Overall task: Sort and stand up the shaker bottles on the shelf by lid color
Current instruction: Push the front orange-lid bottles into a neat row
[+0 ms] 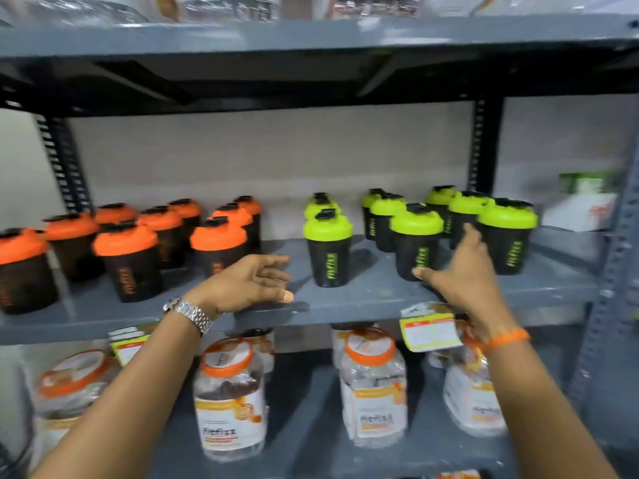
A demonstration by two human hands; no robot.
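Black shaker bottles stand upright on the grey middle shelf. Several with orange lids fill the left half. Several with green lids fill the right half, and one green-lidded bottle stands alone near the middle. My left hand hovers open over the shelf's front edge between the two groups and holds nothing. My right hand is open, its fingers spread just to the right of a front green-lidded bottle, its thumb near that bottle's base. I cannot tell whether it touches the bottle.
On the lower shelf stand clear jars with orange lids. Paper tags hang from the middle shelf's front edge. A white and green box sits at the far right. The upper shelf hangs close overhead.
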